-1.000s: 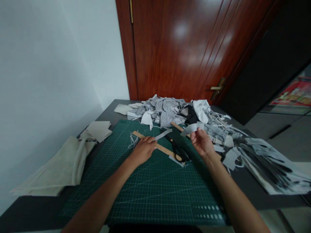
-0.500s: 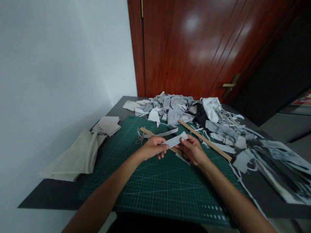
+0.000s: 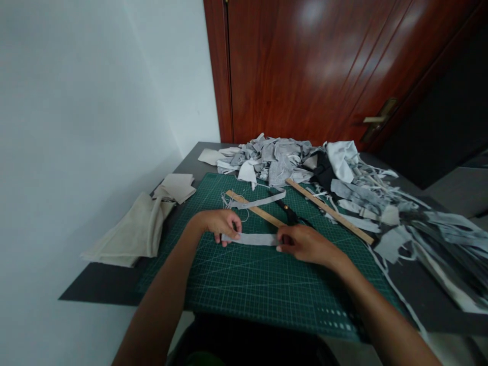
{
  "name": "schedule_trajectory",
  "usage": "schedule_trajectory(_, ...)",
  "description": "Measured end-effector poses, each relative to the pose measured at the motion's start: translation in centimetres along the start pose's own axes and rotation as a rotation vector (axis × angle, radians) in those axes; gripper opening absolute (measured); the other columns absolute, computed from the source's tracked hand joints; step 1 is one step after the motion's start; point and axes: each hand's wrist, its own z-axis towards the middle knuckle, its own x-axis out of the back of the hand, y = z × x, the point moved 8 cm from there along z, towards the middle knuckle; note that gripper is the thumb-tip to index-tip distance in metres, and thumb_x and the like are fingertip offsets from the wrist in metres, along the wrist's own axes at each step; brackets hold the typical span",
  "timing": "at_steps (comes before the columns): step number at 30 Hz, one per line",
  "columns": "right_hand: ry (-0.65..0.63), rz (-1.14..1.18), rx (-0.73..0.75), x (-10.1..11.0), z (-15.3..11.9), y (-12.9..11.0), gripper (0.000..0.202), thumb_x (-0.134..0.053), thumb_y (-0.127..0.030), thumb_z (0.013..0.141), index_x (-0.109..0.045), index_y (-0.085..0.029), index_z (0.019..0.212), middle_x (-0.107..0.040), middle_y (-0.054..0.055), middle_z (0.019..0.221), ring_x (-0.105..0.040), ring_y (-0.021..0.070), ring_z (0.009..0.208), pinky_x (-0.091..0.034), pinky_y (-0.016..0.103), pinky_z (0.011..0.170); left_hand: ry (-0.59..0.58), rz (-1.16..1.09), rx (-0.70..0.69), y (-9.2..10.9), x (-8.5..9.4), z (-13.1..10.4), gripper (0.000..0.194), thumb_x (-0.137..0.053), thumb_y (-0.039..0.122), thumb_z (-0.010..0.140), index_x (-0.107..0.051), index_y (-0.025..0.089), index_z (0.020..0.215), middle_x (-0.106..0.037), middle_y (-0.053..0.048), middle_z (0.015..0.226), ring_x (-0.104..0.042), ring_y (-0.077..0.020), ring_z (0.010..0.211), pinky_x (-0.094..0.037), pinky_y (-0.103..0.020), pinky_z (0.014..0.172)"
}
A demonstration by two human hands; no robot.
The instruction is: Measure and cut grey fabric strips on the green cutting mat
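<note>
A grey fabric strip (image 3: pixel 258 239) is stretched level between my two hands, over the green cutting mat (image 3: pixel 251 284). My left hand (image 3: pixel 224 225) pinches its left end, thumb on top. The right end is between the thumb and fingers of my right hand (image 3: pixel 299 242). Just beyond the strip lie a wooden ruler (image 3: pixel 263 216), black scissors (image 3: pixel 291 214) and a narrow grey band (image 3: pixel 263 202) with loose threads at its left.
Scraps of grey and white cloth (image 3: pixel 280 157) are heaped at the back, with more strips (image 3: pixel 453 254) along the right. A second ruler (image 3: pixel 331 211) lies diagonally. Folded beige cloth (image 3: pixel 133 229) sits on the left, near the wall.
Both hands have moved down nearer the mat and farther apart, with the strip now level and more of it showing. The scissors have come into clearer view.
</note>
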Motion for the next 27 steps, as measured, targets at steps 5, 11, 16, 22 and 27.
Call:
schedule_trajectory(5,0.117,-0.095,-0.039,1.7,0.0,0.4,0.017,-0.059,-0.033,0.099,-0.071,-0.021,0.099,-0.070,0.001,0.077,-0.064,0.0177,0.066,-0.039,0.027,0.058,0.239,0.032,0.108,-0.9,2.1,-1.3,0.054,-0.063,0.072,0.081,-0.058,0.019,0.091,-0.067,-0.003,0.065,-0.069,-0.0211,0.061,-0.050,-0.027,0.053)
schedule_trajectory(11,0.322,-0.390,-0.025,1.9,1.0,2.1,0.027,-0.065,-0.034,0.098,-0.071,-0.021,0.121,-0.071,0.012,0.113,-0.067,0.0279,0.102,-0.048,0.035,0.087,0.688,0.101,-0.219,1.2,5.1,-0.9,0.027,-0.066,0.045,0.084,-0.063,0.020,0.077,-0.059,0.002,0.060,-0.055,-0.0129,0.055,-0.038,-0.024,0.054)
schedule_trajectory(16,0.345,-0.440,-0.054,1.6,1.6,3.6,0.021,-0.058,-0.028,0.101,-0.075,-0.024,0.113,-0.071,0.010,0.114,-0.065,0.0275,0.105,-0.046,0.037,0.091,0.669,0.242,-0.234,0.8,4.4,1.1,0.013,-0.075,0.029,0.074,-0.067,0.020,0.079,-0.063,0.003,0.069,-0.057,-0.0143,0.063,-0.039,-0.024,0.057)
schedule_trajectory(22,0.430,-0.496,-0.113,3.5,1.9,5.7,0.024,-0.056,-0.019,0.099,-0.078,-0.023,0.108,-0.074,0.010,0.112,-0.064,0.0292,0.106,-0.044,0.038,0.088,1.057,0.593,-0.105,1.6,5.9,-0.8,0.005,-0.066,0.019,0.088,-0.070,0.022,0.086,-0.071,-0.006,0.097,-0.064,-0.0235,0.097,-0.049,-0.033,0.081)
schedule_trajectory(27,0.505,-0.512,-0.138,5.0,2.1,7.4,0.029,-0.054,-0.011,0.096,-0.078,-0.018,0.109,-0.076,0.013,0.111,-0.063,0.0313,0.108,-0.044,0.040,0.091,1.324,0.696,-0.099,3.2,5.8,-2.3,0.028,-0.059,0.023,0.096,-0.068,0.018,0.122,-0.068,-0.014,0.115,-0.060,-0.0325,0.112,-0.050,-0.044,0.095)
